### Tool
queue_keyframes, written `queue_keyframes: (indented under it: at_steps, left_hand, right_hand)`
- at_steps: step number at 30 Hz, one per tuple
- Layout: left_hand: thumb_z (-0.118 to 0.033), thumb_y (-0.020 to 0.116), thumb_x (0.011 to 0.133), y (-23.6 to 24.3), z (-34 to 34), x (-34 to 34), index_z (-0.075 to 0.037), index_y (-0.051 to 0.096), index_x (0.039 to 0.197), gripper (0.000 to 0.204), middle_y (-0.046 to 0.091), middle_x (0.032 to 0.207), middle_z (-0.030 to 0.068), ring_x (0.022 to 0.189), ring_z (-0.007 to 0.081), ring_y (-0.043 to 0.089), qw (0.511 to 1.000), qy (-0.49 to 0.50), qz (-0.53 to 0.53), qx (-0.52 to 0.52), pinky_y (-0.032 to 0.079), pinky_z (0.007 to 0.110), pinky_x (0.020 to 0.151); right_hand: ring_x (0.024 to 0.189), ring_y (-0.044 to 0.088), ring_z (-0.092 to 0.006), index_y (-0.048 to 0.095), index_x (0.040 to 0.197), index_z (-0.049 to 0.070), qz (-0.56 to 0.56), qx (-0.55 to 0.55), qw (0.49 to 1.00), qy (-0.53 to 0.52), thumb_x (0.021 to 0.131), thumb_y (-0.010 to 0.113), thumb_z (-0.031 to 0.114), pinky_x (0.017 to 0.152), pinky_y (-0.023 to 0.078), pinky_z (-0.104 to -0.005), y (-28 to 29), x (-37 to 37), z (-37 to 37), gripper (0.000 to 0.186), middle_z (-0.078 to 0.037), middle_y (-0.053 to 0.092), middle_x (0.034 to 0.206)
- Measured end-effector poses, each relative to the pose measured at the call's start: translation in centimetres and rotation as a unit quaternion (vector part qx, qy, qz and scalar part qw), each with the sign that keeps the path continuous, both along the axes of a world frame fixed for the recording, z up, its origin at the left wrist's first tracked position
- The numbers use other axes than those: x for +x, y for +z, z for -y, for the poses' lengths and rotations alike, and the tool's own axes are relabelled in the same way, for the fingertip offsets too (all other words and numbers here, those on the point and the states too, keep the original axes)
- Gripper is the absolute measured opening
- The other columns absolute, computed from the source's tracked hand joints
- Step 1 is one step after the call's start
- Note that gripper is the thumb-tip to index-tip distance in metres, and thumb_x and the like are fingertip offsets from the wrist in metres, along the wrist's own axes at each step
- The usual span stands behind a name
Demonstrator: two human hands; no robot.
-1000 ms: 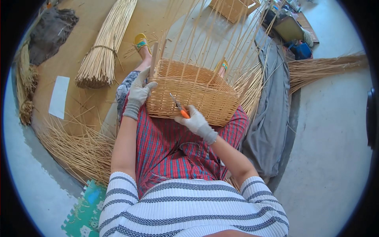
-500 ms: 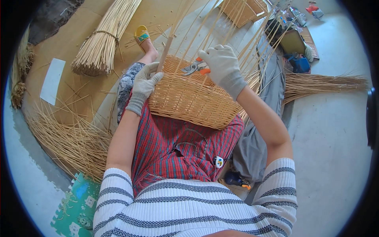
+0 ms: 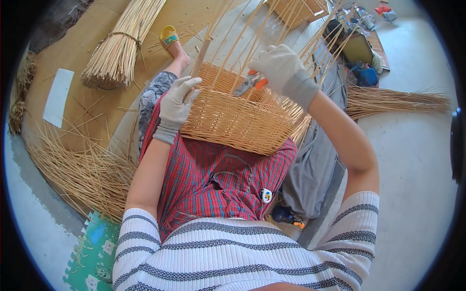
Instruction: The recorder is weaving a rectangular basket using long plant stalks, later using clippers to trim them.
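A woven wicker basket rests across my lap, with long upright stakes standing up from its weave. My right hand, in a pale glove, is closed round pruning shears with orange handles. Their metal jaws point left, just above the near rim among the stakes. My left hand, gloved too, lies at the basket's left corner with thumb and fingers apart, its fingertips by the rim. A flat wooden strip rises from that corner, just beyond the fingertips.
A tied bundle of canes stands at the far left, and loose canes are spread at the left. Another bunch of canes lies at the right. Grey cloth hangs beside my right leg. A wicker box stands at the back.
My right hand has drawn the shears a little right and down, and their jaws look closer together. The left hand's thumb and fingers have loosened at the basket's corner.
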State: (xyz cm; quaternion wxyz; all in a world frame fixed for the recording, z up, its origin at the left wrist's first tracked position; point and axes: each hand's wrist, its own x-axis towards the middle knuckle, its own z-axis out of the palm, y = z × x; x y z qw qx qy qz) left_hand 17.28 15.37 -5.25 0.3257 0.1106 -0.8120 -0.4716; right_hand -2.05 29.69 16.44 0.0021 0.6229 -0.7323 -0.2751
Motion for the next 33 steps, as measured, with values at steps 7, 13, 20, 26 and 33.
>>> queue_keyframes:
  at_steps: [7, 13, 20, 26, 33]
  left_hand:
    - [-0.008, 0.061, 0.086, 3.0, -9.5, -1.1, -0.015, 0.062, 0.123, 0.038, 0.06, 0.118, 0.0114, 0.088, 0.0301, 0.066, 0.972, -0.09, -0.003, -0.217, 0.054, 0.043, 0.079]
    - [-0.006, 0.059, 0.085, 3.2, -16.2, -6.4, -0.01, 0.058, 0.13, 0.045, 0.057, 0.114, 0.0124, 0.099, 0.0333, 0.064, 0.984, -0.098, 0.02, -0.149, 0.053, 0.045, 0.087]
    - [-0.004, 0.061, 0.085, 4.3, -15.9, -8.9, -0.007, 0.065, 0.121, 0.036, 0.061, 0.114, 0.0124, 0.102, 0.036, 0.063, 0.99, -0.107, 0.012, -0.091, 0.051, 0.046, 0.089]
    - [-0.005, 0.063, 0.083, 3.9, -16.4, -8.4, -0.01, 0.066, 0.118, 0.036, 0.06, 0.111, 0.0095, 0.102, 0.0318, 0.063, 0.99, -0.101, 0.007, -0.1, 0.052, 0.045, 0.087]
    - [-0.008, 0.062, 0.085, 3.4, -16.3, -7.7, -0.011, 0.066, 0.111, 0.027, 0.063, 0.101, 0.0081, 0.092, 0.0309, 0.066, 0.984, -0.124, -0.011, -0.128, 0.054, 0.044, 0.078]
  right_hand:
    - [0.099, 0.066, -0.0223, 0.07, 0.101, 0.022, -0.023, -0.014, 0.999, 0.017, 0.079, 0.076, 0.02, 0.084, 0.05, -0.0367, -1.9, -0.4, -0.4, 0.023, 0.001, 0.069, 0.092]
    - [0.098, 0.066, -0.0232, 0.069, 0.105, 0.02, -0.066, -0.017, 0.996, 0.056, 0.08, 0.075, 0.02, 0.083, 0.05, -0.0365, -2.8, 0.0, -0.2, 0.026, -0.001, 0.069, 0.092]
    - [0.096, 0.067, -0.0248, 0.07, 0.103, 0.019, -0.018, -0.012, 1.0, 0.02, 0.08, 0.075, 0.021, 0.084, 0.052, -0.0383, -2.0, 0.1, -2.6, 0.024, -0.002, 0.07, 0.093]
    - [0.097, 0.069, -0.0221, 0.073, 0.093, 0.016, -0.015, -0.078, 0.997, 0.023, 0.079, 0.075, 0.02, 0.087, 0.052, -0.0346, -2.4, 0.5, -2.6, 0.014, -0.003, 0.071, 0.089]
    - [0.098, 0.068, -0.0227, 0.072, 0.096, 0.016, -0.035, -0.063, 0.997, 0.023, 0.081, 0.073, 0.018, 0.084, 0.053, -0.0364, -3.0, 0.8, -2.0, 0.015, -0.003, 0.07, 0.089]
